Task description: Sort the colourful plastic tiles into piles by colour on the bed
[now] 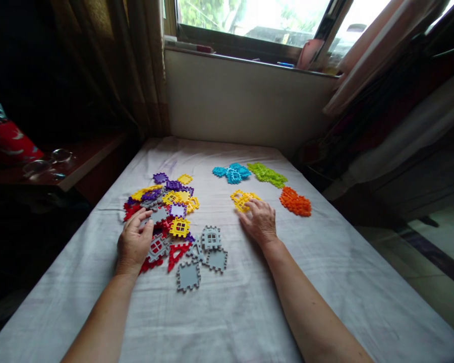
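Flat plastic interlocking tiles with notched edges lie on a cloth-covered surface. My left hand [133,245] rests at the left edge of a mixed pile, thumb and fingers apart, beside a grey tile [159,216]. That pile also has red tiles, purple tiles [160,178] and a yellow window tile [179,227]. My right hand [260,222] lies with loosely bent, spread fingers at the near edge of a small group of yellow tiles [240,199]. Its fingertips touch them, partly hiding some. Several loose grey tiles [188,277] lie between my hands, closer to me.
Sorted blue tiles [233,173], green tiles [267,175] and orange tiles [295,201] lie at the back right of the pale cloth [325,297]. Eyeglasses [49,161] sit on a side table at left. A wall and window stand behind.
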### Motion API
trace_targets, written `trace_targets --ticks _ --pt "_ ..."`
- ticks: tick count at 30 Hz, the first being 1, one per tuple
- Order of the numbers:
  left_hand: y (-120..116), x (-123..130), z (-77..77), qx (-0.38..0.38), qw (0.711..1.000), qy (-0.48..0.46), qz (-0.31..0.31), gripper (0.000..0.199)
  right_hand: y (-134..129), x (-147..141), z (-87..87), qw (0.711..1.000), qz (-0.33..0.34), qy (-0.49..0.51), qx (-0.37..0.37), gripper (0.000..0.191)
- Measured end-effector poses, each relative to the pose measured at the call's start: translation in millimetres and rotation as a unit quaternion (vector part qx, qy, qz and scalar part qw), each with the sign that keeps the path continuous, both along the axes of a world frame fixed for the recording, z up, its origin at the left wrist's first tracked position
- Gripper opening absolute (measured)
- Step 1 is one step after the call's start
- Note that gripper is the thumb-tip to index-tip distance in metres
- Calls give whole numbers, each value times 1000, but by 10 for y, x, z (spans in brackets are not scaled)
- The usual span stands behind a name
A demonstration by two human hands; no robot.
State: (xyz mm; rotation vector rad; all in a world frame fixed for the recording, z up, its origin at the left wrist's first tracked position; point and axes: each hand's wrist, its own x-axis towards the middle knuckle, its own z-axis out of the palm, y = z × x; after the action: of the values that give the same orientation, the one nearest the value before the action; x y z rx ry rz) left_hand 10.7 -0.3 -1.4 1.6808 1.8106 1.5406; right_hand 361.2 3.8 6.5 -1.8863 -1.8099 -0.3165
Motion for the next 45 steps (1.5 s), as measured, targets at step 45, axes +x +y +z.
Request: trace_targets --ticks 45 --pt "-19 21 39 -11 1000 -23 -4 35 100 139 47 985 -93 142 23 42"
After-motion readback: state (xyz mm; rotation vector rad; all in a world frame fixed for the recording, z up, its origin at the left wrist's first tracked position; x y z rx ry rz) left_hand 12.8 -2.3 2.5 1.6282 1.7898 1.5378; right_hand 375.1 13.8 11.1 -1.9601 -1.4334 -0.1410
